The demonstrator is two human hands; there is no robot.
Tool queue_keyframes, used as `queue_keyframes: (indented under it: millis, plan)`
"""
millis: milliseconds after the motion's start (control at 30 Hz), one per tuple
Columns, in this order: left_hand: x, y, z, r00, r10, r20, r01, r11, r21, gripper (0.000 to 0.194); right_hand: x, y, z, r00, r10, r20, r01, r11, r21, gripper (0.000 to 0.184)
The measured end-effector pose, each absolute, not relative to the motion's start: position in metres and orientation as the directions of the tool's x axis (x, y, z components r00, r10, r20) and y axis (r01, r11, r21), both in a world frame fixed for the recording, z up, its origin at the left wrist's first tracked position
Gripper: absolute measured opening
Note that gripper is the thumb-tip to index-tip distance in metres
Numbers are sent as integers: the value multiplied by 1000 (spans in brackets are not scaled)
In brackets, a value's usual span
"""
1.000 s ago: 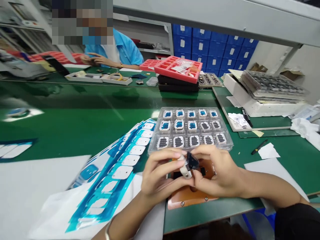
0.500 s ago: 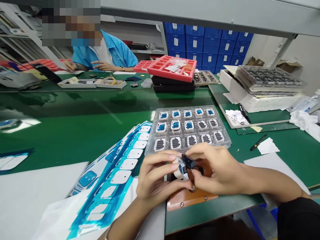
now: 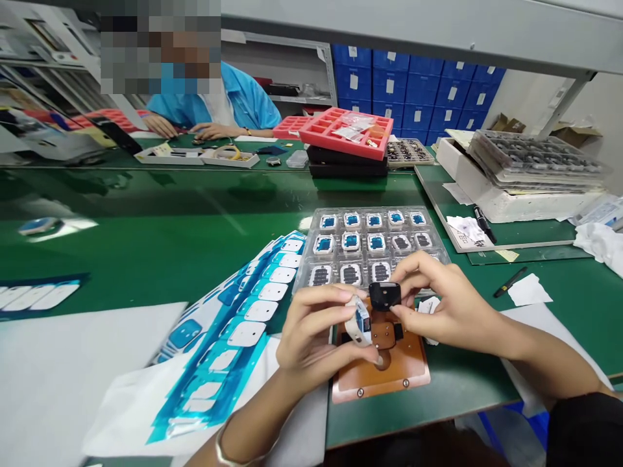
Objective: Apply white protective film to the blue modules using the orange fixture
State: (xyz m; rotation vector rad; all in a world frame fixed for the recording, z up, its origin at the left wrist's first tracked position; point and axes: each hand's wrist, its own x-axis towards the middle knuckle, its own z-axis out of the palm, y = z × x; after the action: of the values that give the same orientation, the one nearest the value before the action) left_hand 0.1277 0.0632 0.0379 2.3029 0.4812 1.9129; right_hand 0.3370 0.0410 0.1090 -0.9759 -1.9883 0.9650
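The person's left hand [image 3: 316,337] closes its grip around a white module [image 3: 357,322] with a blue-and-dark face, holding it upright and tilted just above a brown fixture plate [image 3: 382,383], while the right hand [image 3: 450,305] pinches a small black square piece [image 3: 384,296] between thumb and fingers, just beside the module's upper edge (whether the two touch is hard to tell from this angle). Both hands hover over the plate, which lies on a green tabletop [image 3: 467,383]. Directly behind them sits a clear plastic blister tray [image 3: 374,220] of white-framed parts in rows — some with blue centres, others dark. To the left lies a long white-and-blue film sheet [image 3: 248,314] with rounded white patches, and to the right are a black marker pen [image 3: 510,282] and a white paper scrap [image 3: 529,290]. Farther off stand a white foam box [image 3: 487,194] carrying stacked trays, a red tray [image 3: 345,133] on black cases, and blue storage bins [image 3: 413,84]. Across the tabletop, a co-worker [image 3: 243,94] in a blue shirt rests both hands near white trays.
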Motion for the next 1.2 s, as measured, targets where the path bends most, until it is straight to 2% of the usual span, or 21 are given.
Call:
queue_keyframes:
  millis: [133,200,300,400,500,667,767,900,1000,1100,1200]
  plan:
    - [130,64,37,130,362,923,71,-932,355,44,341,46,112,-495,828,262,243,422,-873,22]
    - [130,62,38,164,474,865,-8,-876,482,34,341,49,113,-510,828,233,193,374,-907,22]
    - [129,57,39,285,649,705,-117,-707,698,17,340,52,112,-518,838,169,152,285,-947,24]
    - [129,53,41,387,703,597,-120,-603,788,4,338,53,109,-540,832,124,130,228,-965,25]
    - [129,53,43,420,690,589,-49,-631,774,12,337,53,105,-550,824,138,149,259,-954,23]
    - [133,55,44,364,672,645,60,-708,704,12,333,50,96,-513,794,327,241,499,-833,25]
    - [134,55,44,343,681,646,79,-707,703,13,329,51,89,-485,784,387,254,550,-796,25]
    - [132,57,44,336,695,636,96,-697,711,14,328,60,85,-429,848,311,186,420,-888,16]
    - [128,61,41,272,727,631,90,-672,735,17,335,69,89,-406,873,271,155,358,-921,17]
    - [126,63,36,158,783,602,-68,-600,797,30,343,72,96,-515,839,176,300,369,-880,12]
    - [126,63,31,106,802,587,-229,-555,800,37,343,68,99,-634,773,20,477,411,-777,6]
